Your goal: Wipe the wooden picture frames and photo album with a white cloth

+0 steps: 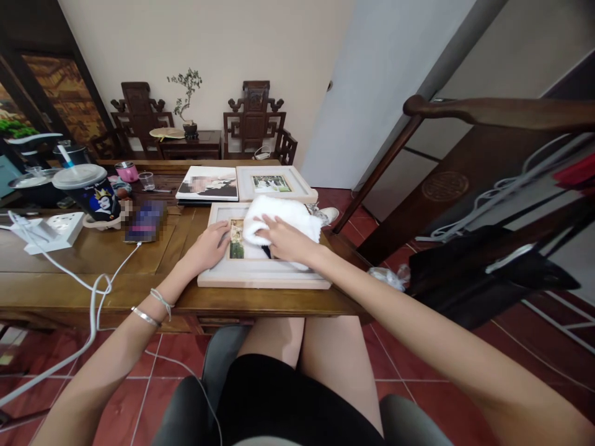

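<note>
A pale wooden picture frame (260, 277) lies flat on the wooden table (93, 254) in front of me. My left hand (210, 243) rests flat on the frame's left side, fingers spread. My right hand (284, 238) presses a fluffy white cloth (283, 214) onto the frame's glass, covering most of the photo. A strip of the photo (236, 238) shows between my hands.
A second framed photo (274, 183) and a photo album (207, 183) lie behind. To the left are a phone (145, 224) on a white cable, a lidded cup (90, 192) and a white power strip (51, 230). A dark wooden chair (469, 186) stands on the right.
</note>
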A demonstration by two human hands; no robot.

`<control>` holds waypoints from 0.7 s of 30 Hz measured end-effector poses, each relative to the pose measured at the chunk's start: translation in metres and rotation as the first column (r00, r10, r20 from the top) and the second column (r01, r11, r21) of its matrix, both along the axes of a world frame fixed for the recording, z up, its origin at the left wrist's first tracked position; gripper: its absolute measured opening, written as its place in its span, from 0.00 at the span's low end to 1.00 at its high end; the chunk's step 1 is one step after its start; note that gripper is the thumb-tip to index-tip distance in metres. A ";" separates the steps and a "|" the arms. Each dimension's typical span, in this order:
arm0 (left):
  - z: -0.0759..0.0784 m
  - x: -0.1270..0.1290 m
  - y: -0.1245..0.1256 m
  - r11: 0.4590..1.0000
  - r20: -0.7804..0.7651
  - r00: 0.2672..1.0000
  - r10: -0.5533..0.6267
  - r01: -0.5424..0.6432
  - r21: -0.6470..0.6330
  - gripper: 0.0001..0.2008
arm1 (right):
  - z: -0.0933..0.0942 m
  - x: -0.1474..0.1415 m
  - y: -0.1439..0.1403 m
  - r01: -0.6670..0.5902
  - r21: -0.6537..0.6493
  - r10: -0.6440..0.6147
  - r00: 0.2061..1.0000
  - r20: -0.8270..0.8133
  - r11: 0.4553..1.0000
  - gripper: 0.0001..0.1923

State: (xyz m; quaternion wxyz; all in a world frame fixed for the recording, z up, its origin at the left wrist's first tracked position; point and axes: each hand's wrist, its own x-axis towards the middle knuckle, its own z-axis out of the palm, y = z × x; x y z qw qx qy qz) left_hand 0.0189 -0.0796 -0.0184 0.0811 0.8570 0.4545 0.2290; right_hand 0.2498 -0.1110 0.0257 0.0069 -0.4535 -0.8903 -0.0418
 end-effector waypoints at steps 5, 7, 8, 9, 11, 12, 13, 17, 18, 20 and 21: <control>0.002 -0.001 0.000 1.000 -0.005 1.000 -0.014 0.014 0.005 0.19 | -0.001 -0.004 0.031 0.076 0.060 -0.082 0.992 0.096 0.995 0.30; 0.002 0.000 0.001 1.000 -0.010 1.000 -0.016 0.016 0.000 0.19 | 0.002 -0.004 0.025 0.044 0.036 -0.048 0.989 0.139 0.998 0.31; 0.001 0.000 0.001 1.000 -0.012 1.000 -0.014 0.014 -0.003 0.19 | 0.005 -0.005 0.018 0.026 0.012 -0.028 0.988 0.153 1.000 0.31; 0.001 0.000 0.002 1.000 -0.013 1.000 -0.009 0.009 -0.007 0.19 | 0.010 -0.005 0.010 0.011 -0.022 -0.007 0.987 0.159 1.000 0.31; 0.001 0.001 0.001 1.000 -0.014 1.000 0.005 -0.006 -0.018 0.20 | 0.023 -0.005 -0.012 -0.014 -0.127 0.035 0.986 0.163 0.992 0.29; 0.001 0.001 0.000 1.000 -0.013 1.000 0.013 -0.014 -0.024 0.20 | 0.031 -0.005 -0.023 -0.024 -0.189 0.056 0.985 0.164 0.982 0.28; 0.002 0.002 0.000 0.999 -0.010 1.000 0.019 -0.019 -0.030 0.20 | 0.039 -0.004 -0.035 -0.033 -0.252 0.077 0.983 0.167 0.967 0.27; 0.003 0.002 -0.004 0.999 0.004 1.000 0.022 -0.021 -0.038 0.20 | 0.070 -0.001 -0.071 -0.039 -0.408 0.097 0.988 0.123 0.912 0.26; 0.003 0.002 -0.004 0.999 0.003 1.000 0.021 -0.021 -0.038 0.20 | 0.073 0.000 -0.075 -0.038 -0.427 0.089 0.991 0.098 0.903 0.26; 0.002 0.002 -0.004 0.999 -0.002 1.000 0.024 -0.024 -0.039 0.20 | 0.073 0.000 -0.077 -0.050 -0.440 0.081 0.995 0.051 0.897 0.28; 0.002 0.002 -0.003 0.999 -0.005 1.000 0.026 -0.026 -0.040 0.20 | 0.069 -0.001 -0.074 -0.059 -0.432 0.084 0.996 0.038 0.900 0.28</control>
